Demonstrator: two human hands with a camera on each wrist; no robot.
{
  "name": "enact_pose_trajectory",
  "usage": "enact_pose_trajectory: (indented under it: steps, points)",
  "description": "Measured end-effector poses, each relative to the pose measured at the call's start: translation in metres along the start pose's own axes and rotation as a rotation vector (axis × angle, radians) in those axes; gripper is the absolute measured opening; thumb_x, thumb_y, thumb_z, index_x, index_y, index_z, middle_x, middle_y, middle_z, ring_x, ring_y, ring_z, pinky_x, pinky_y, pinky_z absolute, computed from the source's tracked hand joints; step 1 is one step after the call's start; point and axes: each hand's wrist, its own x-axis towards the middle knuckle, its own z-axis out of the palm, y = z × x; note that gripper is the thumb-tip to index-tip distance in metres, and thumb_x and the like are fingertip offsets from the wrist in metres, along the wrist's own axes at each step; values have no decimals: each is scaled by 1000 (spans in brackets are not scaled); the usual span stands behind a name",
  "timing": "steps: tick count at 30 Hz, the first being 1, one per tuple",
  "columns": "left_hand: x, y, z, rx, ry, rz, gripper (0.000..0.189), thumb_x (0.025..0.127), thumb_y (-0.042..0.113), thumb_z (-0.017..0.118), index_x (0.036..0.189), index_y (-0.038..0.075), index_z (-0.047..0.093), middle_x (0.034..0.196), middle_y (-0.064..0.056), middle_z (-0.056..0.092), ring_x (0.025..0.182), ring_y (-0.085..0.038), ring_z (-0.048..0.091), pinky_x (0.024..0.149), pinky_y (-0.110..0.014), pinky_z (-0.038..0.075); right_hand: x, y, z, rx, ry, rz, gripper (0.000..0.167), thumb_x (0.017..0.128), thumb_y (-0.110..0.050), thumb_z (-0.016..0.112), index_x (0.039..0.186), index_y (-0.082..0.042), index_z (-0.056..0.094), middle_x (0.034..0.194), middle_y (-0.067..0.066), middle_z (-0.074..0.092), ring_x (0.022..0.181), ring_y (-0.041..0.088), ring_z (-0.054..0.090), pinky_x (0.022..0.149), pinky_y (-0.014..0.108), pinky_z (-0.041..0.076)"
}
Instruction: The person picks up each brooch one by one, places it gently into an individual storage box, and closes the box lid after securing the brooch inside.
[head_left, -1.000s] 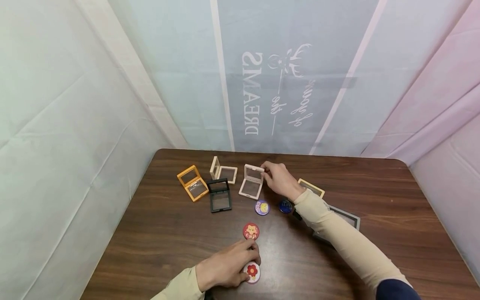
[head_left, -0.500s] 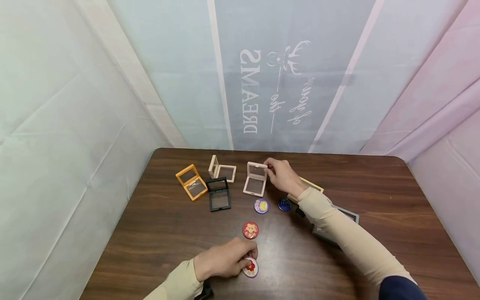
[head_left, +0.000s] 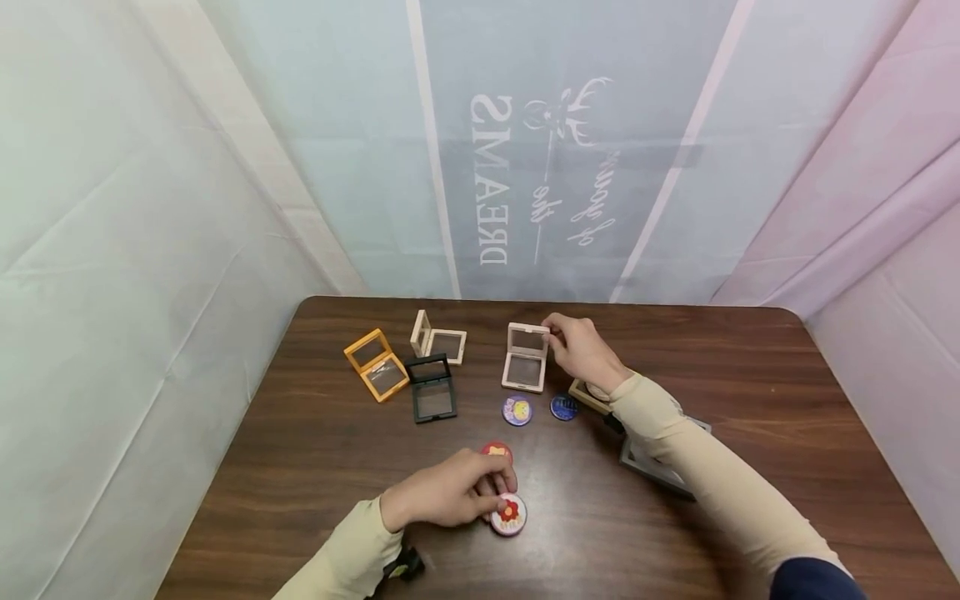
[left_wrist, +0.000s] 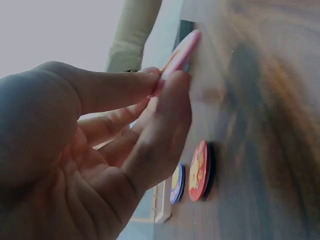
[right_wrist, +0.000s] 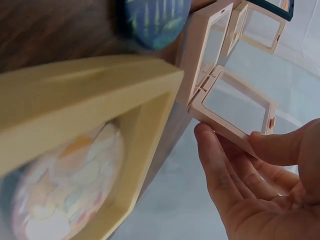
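Note:
My left hand (head_left: 453, 490) pinches a round white badge with a red flower (head_left: 510, 514) between thumb and fingers. In the left wrist view this badge (left_wrist: 181, 55) is seen edge-on, raised above the tabletop. A red badge with a yellow star (head_left: 497, 451) lies just beyond, partly covered by my fingers in the head view. My right hand (head_left: 588, 348) holds the upright lid of an opened pale pink display case (head_left: 524, 372) by its right edge. The right wrist view shows thumb and fingers on that lid's frame (right_wrist: 235, 131). A purple badge (head_left: 517, 410) lies in front of the case.
Orange (head_left: 385, 377), cream (head_left: 447, 346) and dark green (head_left: 434, 400) cases stand opened to the left. A dark blue badge (head_left: 564, 407) lies beside a yellow frame (right_wrist: 150, 115) holding a badge. The right forearm passes over a grey frame (head_left: 652, 473).
My right hand has shifted the pink case to the right. My left hand has lifted the flower badge and moved it away from me, so the fingers now overlap the red badge.

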Motion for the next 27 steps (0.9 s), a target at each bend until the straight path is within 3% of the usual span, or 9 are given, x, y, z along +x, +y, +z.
enact_pose_trajectory:
  steps: [6, 15, 24, 27]
  points:
    - [9, -10, -12, -154, 73, -74, 8, 103, 8, 71, 111, 12, 70, 97, 1, 75, 82, 1, 71, 75, -20, 58, -5, 5, -5, 5, -10, 34, 18, 109, -6, 59, 120, 3, 69, 96, 19, 74, 64, 16, 59, 56, 32, 48]
    - [35, -21, -28, -130, 217, -105, 12, 103, 5, 70, 114, 7, 70, 105, -7, 75, 87, -7, 74, 76, -23, 58, -11, 10, -7, -11, -3, 38, 17, 107, -6, 61, 119, 3, 69, 99, 18, 76, 77, 20, 69, 65, 35, 54]
    - [67, -23, -39, -294, 325, -129, 15, 102, 1, 68, 117, -1, 70, 109, -18, 71, 83, -23, 78, 71, -32, 63, -16, 11, -10, -2, -8, 36, 15, 107, -6, 62, 118, 1, 69, 100, 17, 77, 80, 20, 71, 66, 34, 54]
    - [80, -26, -40, -300, 383, -145, 16, 101, 2, 69, 116, 0, 72, 109, -17, 73, 85, -23, 78, 71, -33, 64, -17, 13, -11, -6, -1, 40, 15, 107, -6, 62, 117, 1, 70, 96, 15, 77, 75, 18, 67, 64, 34, 53]
